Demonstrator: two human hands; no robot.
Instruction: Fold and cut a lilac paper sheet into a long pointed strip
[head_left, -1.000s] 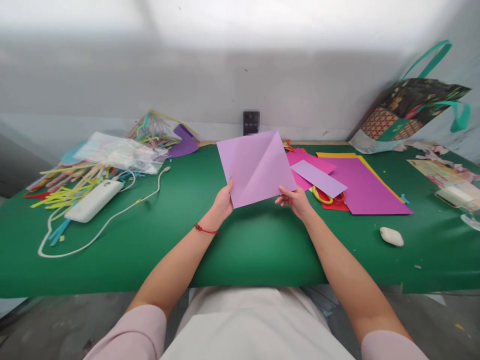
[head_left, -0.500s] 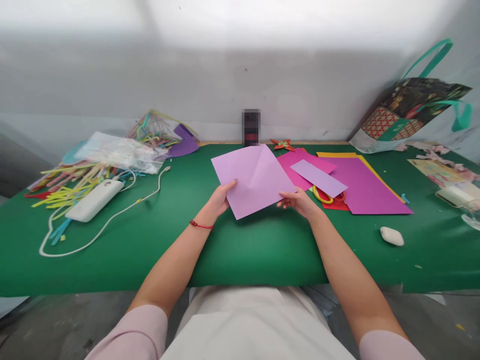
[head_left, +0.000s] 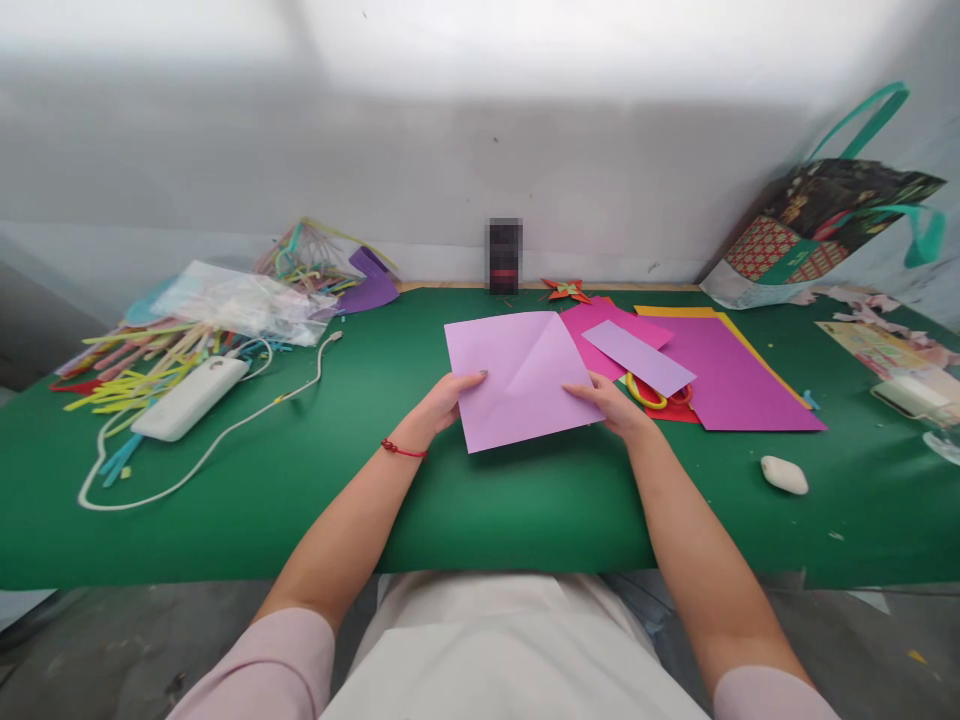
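Between both hands I hold a light purple sheet of paper [head_left: 517,395], roughly square, with a faint diagonal crease running from its top right corner. My left hand [head_left: 444,398] pinches its left edge, thumb on top and the other fingers underneath. At the right edge, my right hand [head_left: 611,402] grips the paper the same way, thumb on top. Just beyond my right hand lie a light purple paper strip [head_left: 637,357] and scissors with yellow and red handles [head_left: 646,392], partly covered by the strip.
Pink paper [head_left: 592,325] and a dark purple sheet [head_left: 750,385] lie right on the green table [head_left: 510,530]. A white earbud case [head_left: 784,475] sits nearer. Leftward are a white power bank [head_left: 191,400] with cable and a heap of coloured strips [head_left: 127,365]. A paper star [head_left: 566,290] lies behind.
The light purple sheet has turned a little and come slightly toward me and to the right. My right thumb now lies further over its top side.
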